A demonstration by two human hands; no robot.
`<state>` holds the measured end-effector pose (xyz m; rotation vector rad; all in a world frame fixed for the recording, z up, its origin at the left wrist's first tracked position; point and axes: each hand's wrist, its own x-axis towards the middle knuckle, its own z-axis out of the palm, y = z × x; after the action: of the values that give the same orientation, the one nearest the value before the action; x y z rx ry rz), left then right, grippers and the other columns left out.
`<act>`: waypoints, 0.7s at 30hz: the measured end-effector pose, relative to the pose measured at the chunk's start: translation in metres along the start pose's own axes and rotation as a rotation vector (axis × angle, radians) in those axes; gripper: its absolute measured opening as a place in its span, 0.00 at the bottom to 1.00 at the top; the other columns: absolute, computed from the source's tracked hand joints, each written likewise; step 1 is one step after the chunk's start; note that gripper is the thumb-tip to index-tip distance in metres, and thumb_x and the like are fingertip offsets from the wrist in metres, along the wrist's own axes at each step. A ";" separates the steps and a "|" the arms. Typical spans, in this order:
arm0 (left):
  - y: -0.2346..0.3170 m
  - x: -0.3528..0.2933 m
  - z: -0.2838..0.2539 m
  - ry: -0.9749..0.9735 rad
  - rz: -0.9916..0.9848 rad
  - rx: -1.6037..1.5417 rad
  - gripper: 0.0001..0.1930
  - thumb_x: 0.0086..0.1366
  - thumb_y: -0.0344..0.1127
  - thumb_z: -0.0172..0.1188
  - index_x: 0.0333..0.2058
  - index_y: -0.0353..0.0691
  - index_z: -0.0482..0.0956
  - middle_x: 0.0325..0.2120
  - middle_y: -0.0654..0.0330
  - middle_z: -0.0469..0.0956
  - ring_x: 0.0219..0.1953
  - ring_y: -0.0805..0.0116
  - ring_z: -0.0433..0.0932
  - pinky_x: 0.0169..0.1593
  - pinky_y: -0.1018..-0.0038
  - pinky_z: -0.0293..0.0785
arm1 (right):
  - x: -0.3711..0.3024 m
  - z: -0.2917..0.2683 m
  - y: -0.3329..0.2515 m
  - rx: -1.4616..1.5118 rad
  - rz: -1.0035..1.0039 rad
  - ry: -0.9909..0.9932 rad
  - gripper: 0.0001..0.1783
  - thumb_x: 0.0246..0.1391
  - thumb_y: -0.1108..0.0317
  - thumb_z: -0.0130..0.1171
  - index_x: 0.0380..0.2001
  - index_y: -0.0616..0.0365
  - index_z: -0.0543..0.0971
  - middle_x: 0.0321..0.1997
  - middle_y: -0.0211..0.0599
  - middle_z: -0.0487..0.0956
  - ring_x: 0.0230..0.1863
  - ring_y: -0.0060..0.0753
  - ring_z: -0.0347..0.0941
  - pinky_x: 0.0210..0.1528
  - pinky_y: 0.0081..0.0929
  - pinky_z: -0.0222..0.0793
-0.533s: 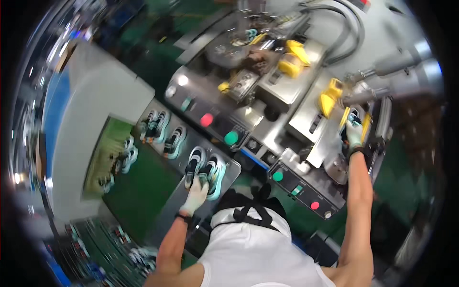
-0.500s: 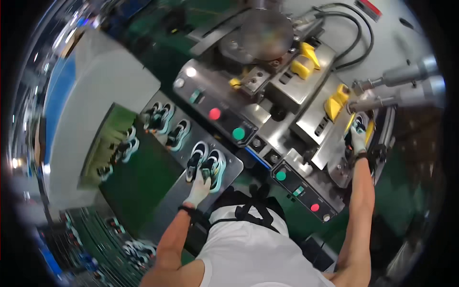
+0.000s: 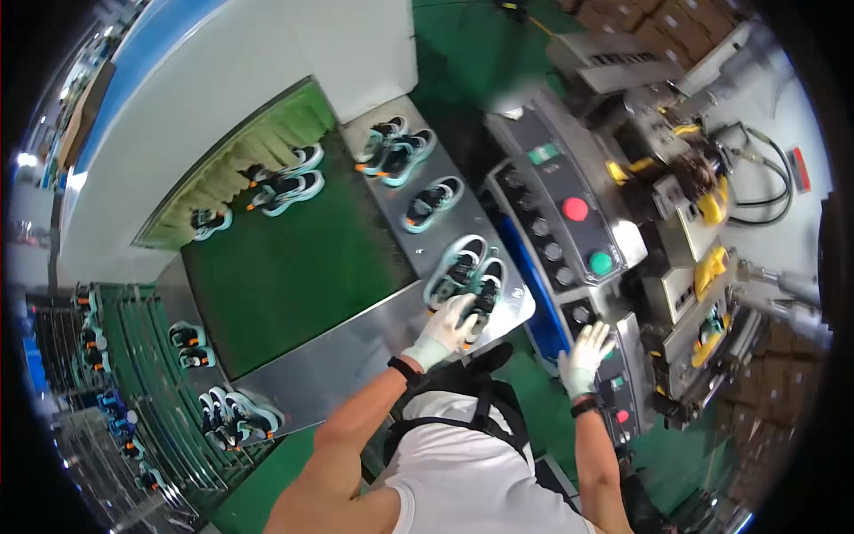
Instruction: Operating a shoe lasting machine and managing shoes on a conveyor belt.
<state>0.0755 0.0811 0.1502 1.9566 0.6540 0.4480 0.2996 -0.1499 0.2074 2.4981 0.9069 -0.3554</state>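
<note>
My left hand [image 3: 447, 331], in a white glove, closes on the heel end of a black sneaker [image 3: 488, 287] with a pale mint sole. A matching sneaker [image 3: 460, 267] lies right beside it, both on the metal table edge [image 3: 372, 327]. Fingers spread, my gloved right hand [image 3: 584, 359] holds nothing and is over the front control panel of the machine, close to a green button. In the right-hand part of the machine, a shoe [image 3: 712, 326] sits by a yellow pad [image 3: 709, 270].
More sneakers stand along the table, such as a single one [image 3: 432, 205] and a pair [image 3: 405, 156] behind it. A green conveyor belt [image 3: 302, 276] carries shoes from under a curtain [image 3: 253, 158]. Racks [image 3: 147, 356] with shoes are at left. A red button [image 3: 575, 209] tops the panel.
The view has swung toward the conveyor. My right hand has left the shoe in the machine and come back to the front panel, fingers spread. My left hand stays at the shoe pair.
</note>
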 end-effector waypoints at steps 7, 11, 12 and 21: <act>-0.058 0.015 -0.015 0.067 -0.229 0.254 0.44 0.53 0.38 0.70 0.63 0.27 0.56 0.59 0.35 0.63 0.61 0.38 0.64 0.65 0.56 0.62 | 0.004 -0.009 -0.179 1.230 -0.083 -0.220 0.44 0.44 0.60 0.70 0.60 0.67 0.61 0.53 0.51 0.73 0.55 0.49 0.71 0.61 0.41 0.65; -0.078 0.045 0.003 -0.011 -0.094 0.060 0.38 0.51 0.32 0.68 0.60 0.27 0.61 0.56 0.37 0.65 0.59 0.35 0.65 0.65 0.54 0.61 | 0.036 0.064 -0.253 1.709 0.328 0.331 0.39 0.44 0.72 0.68 0.59 0.65 0.62 0.49 0.44 0.77 0.46 0.39 0.76 0.56 0.35 0.70; -0.078 0.050 -0.005 -0.099 -0.165 -0.034 0.38 0.51 0.33 0.68 0.59 0.27 0.62 0.55 0.37 0.66 0.59 0.36 0.65 0.64 0.54 0.61 | 0.036 0.066 -0.256 1.668 0.412 0.280 0.38 0.44 0.70 0.69 0.58 0.65 0.64 0.48 0.43 0.77 0.46 0.36 0.76 0.54 0.34 0.71; -0.022 0.047 0.012 -0.406 -0.303 -0.180 0.39 0.56 0.44 0.69 0.59 0.25 0.64 0.48 0.43 0.76 0.49 0.52 0.77 0.53 0.62 0.72 | -0.015 0.024 -0.148 2.322 0.527 0.136 0.15 0.53 0.66 0.67 0.42 0.61 0.80 0.36 0.34 0.81 0.34 0.26 0.76 0.34 0.28 0.72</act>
<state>0.1140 0.1098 0.1264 1.6735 0.6081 -0.0762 0.1889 -0.0694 0.1435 4.2817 -1.1774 -1.7444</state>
